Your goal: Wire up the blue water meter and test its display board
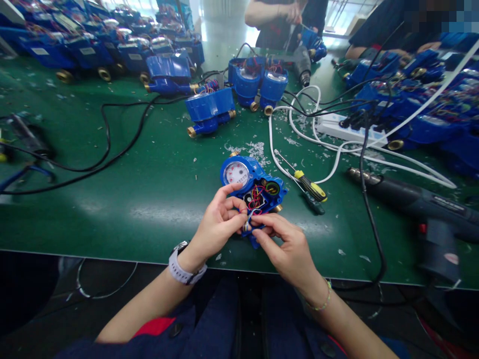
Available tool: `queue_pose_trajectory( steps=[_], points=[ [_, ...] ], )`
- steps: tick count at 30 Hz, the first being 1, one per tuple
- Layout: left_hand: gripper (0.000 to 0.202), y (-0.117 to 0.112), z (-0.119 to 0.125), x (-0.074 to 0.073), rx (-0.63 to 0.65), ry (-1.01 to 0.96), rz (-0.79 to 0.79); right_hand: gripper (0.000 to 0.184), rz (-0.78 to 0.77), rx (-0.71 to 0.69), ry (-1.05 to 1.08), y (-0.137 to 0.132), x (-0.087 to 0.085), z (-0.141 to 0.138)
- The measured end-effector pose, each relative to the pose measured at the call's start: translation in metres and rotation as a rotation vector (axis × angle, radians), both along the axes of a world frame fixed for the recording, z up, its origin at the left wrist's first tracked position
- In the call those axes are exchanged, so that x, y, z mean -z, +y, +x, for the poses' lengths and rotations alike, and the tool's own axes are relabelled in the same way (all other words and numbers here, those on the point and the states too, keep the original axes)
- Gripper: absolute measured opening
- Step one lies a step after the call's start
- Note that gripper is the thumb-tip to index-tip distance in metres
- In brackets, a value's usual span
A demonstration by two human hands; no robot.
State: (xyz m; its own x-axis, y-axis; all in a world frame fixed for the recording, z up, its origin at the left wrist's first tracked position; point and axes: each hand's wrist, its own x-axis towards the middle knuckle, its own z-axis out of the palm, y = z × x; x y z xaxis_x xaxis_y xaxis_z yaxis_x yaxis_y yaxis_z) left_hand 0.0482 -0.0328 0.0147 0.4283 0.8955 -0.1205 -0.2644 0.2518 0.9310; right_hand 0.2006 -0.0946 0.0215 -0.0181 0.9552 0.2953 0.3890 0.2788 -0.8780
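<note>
An opened blue water meter [269,180] lies on the green table in front of me, its round white dial at the upper left and red and black wires in its open housing. Over its near side, my left hand [224,214] pinches thin wires [250,217] between thumb and fingers. From the right, my right hand [284,239] closes thumb and forefinger around the same small bundle. The fingertips of both hands almost meet there and partly hide the meter's lower end. What exactly sits between the right fingertips is too small to make out.
Two screwdrivers [310,186] lie right of the meter, with a heat gun [419,199] beyond. A white power strip [348,128] and looping cables cross the right side. More blue meters [209,110] stand behind; plastic scraps [256,150] litter the table [149,219]. Co-workers [277,20] work opposite.
</note>
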Motion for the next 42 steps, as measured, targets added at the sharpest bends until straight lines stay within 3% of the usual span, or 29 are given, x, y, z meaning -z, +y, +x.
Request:
queue_pose_trajectory(
  steps=[5, 7, 12, 16, 20, 24, 27, 30, 35, 42],
  points=[
    [0.059, -0.001, -0.003, 0.007, -0.015, -0.075, 0.011, 0.017, -0.023, -0.001, 0.018, 0.001, 0.005, -0.003],
    [0.051, -0.004, -0.007, 0.008, -0.015, -0.048, 0.074, 0.016, -0.025, -0.007, 0.017, 0.000, 0.006, -0.003],
    [0.013, -0.014, -0.017, 0.011, 0.067, 0.326, 0.448, 0.012, -0.014, -0.015, 0.043, 0.001, 0.006, -0.004],
    [0.004, -0.016, -0.017, 0.013, 0.059, 0.430, 0.622, 0.009, -0.062, -0.013, 0.118, 0.001, 0.005, -0.003],
    [0.008, -0.015, -0.012, 0.014, 0.009, 0.449, 0.596, 0.009, -0.126, -0.006, 0.205, 0.001, 0.007, -0.003],
    [0.009, -0.013, -0.007, 0.012, -0.006, 0.458, 0.516, 0.020, -0.059, 0.002, 0.185, -0.001, 0.010, -0.002],
    [0.010, -0.014, -0.004, 0.012, -0.012, 0.487, 0.503, 0.019, -0.026, -0.004, 0.168, -0.001, 0.012, -0.002],
    [0.010, -0.017, -0.002, 0.015, -0.014, 0.492, 0.566, 0.003, -0.020, 0.017, 0.183, 0.000, 0.013, -0.002],
    [0.005, -0.020, -0.003, 0.022, -0.062, 0.480, 0.695, 0.011, -0.093, 0.038, 0.228, -0.001, 0.014, -0.003],
    [0.006, -0.015, -0.008, 0.018, -0.024, 0.488, 0.684, 0.014, -0.158, 0.011, 0.314, -0.006, 0.018, 0.004]
  ],
)
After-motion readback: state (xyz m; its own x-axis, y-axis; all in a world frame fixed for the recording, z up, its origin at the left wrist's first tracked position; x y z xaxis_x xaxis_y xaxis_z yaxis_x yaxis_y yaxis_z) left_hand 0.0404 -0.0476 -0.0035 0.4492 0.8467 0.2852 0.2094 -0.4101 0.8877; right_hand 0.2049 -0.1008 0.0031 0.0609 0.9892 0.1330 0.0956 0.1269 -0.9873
